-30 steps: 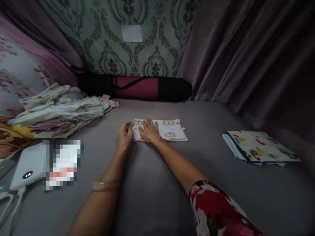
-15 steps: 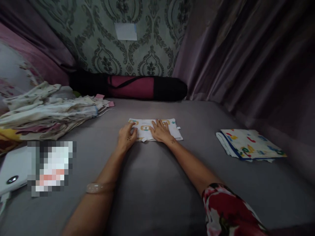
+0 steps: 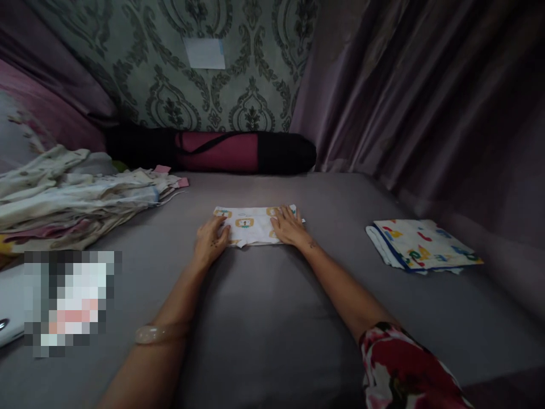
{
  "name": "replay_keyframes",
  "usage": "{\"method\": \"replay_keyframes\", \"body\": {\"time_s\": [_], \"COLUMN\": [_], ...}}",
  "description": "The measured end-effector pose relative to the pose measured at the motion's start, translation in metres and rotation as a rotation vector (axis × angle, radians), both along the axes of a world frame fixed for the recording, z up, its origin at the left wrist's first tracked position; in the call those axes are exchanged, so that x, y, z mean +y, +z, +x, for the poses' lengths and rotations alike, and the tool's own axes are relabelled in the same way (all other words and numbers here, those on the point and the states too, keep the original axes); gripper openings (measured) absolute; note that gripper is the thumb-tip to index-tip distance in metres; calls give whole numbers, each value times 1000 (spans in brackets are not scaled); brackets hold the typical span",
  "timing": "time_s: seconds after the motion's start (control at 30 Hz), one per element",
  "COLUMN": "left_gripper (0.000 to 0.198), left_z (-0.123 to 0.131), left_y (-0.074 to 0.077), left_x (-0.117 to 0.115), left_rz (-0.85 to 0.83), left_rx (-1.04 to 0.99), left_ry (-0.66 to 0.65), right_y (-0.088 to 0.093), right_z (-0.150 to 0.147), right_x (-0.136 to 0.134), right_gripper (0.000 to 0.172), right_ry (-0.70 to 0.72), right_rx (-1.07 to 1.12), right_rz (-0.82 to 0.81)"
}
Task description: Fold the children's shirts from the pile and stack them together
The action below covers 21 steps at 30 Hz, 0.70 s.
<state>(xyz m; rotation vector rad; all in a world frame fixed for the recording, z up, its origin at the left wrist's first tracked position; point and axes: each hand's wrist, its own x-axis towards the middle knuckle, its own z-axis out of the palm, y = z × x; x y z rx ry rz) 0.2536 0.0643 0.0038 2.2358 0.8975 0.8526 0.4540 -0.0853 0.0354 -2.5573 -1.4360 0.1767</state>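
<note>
A small white garment (image 3: pixel 254 227) with orange and green prints lies folded into a flat rectangle on the grey sheet. My left hand (image 3: pixel 210 237) rests on its left end, thumb apart from the fingers. On its right end my right hand (image 3: pixel 290 225) lies flat, fingers stretched out and pointing away from me. A small white tag (image 3: pixel 303 220) sticks out just beyond the right hand. Part of the garment is hidden under both hands.
Folded cloths with a colourful print (image 3: pixel 426 244) lie at the right. A heap of crumpled clothes (image 3: pixel 85 193) is at the left, with a white device (image 3: pixel 17 301) and a blurred-out item before it. A long black and maroon bag (image 3: pixel 217 152) lies along the patterned wall.
My right hand has slid from the garment's middle to its right end, fingers still spread flat. The left hand stays at the left end. The view has turned slightly right.
</note>
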Motion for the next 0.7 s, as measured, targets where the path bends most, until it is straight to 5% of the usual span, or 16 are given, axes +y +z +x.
{"method": "replay_keyframes", "body": {"time_s": [0.13,0.37,0.5,0.7], "left_gripper": [36,41,41,40], "left_z": [-3,-5,-6,-6], "left_y": [-9,-15,-13,-9], "left_x": [8,17,19,18], "left_rz": [157,129,127,88], "left_rx": [98,189,262,352], "left_ry": [-23,151,289,369], "right_y": [-9,-10,1,8], "right_z": [4,15,45,73], "right_x": [-3,-2,-11,-39], "right_gripper": [59,53,46,37], "right_ry": [-6,-12,-187,-396], "right_rx": [55,159,234,251], "right_rz": [-47,84,253,101]}}
